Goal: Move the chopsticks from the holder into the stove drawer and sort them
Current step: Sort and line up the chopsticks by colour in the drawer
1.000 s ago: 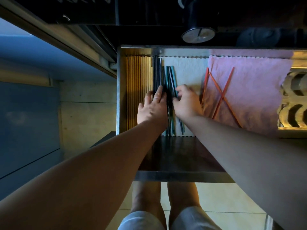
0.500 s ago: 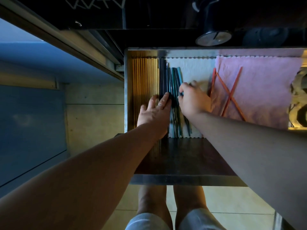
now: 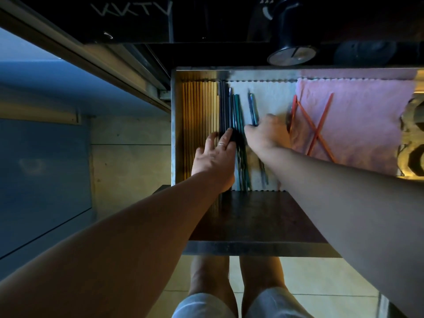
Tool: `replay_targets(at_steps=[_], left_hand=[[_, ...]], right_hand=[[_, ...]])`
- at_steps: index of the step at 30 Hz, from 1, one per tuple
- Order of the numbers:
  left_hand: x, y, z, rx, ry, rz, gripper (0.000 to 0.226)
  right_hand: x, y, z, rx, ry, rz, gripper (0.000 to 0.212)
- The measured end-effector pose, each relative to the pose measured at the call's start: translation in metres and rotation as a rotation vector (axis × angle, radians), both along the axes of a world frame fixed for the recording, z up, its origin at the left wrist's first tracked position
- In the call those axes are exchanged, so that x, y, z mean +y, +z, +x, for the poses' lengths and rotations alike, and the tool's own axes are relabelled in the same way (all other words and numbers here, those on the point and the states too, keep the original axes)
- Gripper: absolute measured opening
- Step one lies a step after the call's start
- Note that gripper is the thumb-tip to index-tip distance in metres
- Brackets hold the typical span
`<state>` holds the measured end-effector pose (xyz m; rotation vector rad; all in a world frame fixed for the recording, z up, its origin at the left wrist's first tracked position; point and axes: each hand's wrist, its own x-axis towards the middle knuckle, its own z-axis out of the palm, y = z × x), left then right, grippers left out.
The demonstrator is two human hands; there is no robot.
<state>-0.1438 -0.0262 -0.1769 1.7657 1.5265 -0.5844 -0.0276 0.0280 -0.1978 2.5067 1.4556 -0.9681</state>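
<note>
- The right hand [image 3: 268, 134] is reaching into the drawer [image 3: 174, 125] with its fingers curled, and it is gripping a pair of blue chopsticks [image 3: 252, 109] near their middle.
- That pair is lying slightly slanted. Its far tips are showing beyond the knuckles and its near ends are poking out under the forearm.
- The left hand [image 3: 215, 154] is lying flat with its fingers [image 3: 227, 136] straight. It is pressing down on the dark chopsticks [image 3: 223, 106] and holding nothing. A ring [image 3: 221, 144] is showing on one finger.
- Just right of the dark ones, the teal chopsticks [image 3: 237, 111] are lying side by side and running front to back. They are sitting between the two hands.
- Left of the dark ones, the wooden chopsticks [image 3: 199, 115] are lying in a tidy row against the drawer's left wall.
- The blue, teal and dark sticks are resting on a white liner [image 3: 273, 97].
- To the right, a pink cloth [image 3: 355, 115] is covering the drawer floor, and the red chopsticks [image 3: 319, 125] are lying crossed on it, unsorted.
- Beyond the cloth, at the frame's right edge, a patterned object [image 3: 413, 134] is catching yellow light. What it is cannot be told.
- Above the drawer's far edge, a round knob [image 3: 291, 56] is sticking out of a dark panel.
- Below the drawer front, the person's legs [image 3: 211, 283] are showing over a tiled floor.
</note>
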Motion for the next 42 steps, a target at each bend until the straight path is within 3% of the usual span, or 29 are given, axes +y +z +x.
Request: replay_targets(at_steps=[8,16,24,35,42], left_hand=[[-0.006,-0.001,0.006,0.021,-0.006,-0.013,0.062],[-0.007,-0.005,0.005,0.045,-0.039,-0.015,0.085],[-0.007,-0.009,-0.010,-0.022,0.021,0.061,0.079],[-0.008,-0.010,-0.014,-0.033,0.003,0.064,0.080],[-0.001,-0.012,-0.008,0.003,-0.015,0.136,0.083]], right_hand=[[-0.012,0.016,0.010,0.250,-0.158,0.040,0.023],[-0.019,0.009,0.006,0.355,-0.232,0.047,0.013],[-0.015,0.000,-0.010,0.214,0.069,0.028,0.016],[-0.021,-0.003,-0.005,0.186,0.234,-0.002,0.016],[-0.020,-0.006,0.001,0.307,0.091,0.028,0.023]])
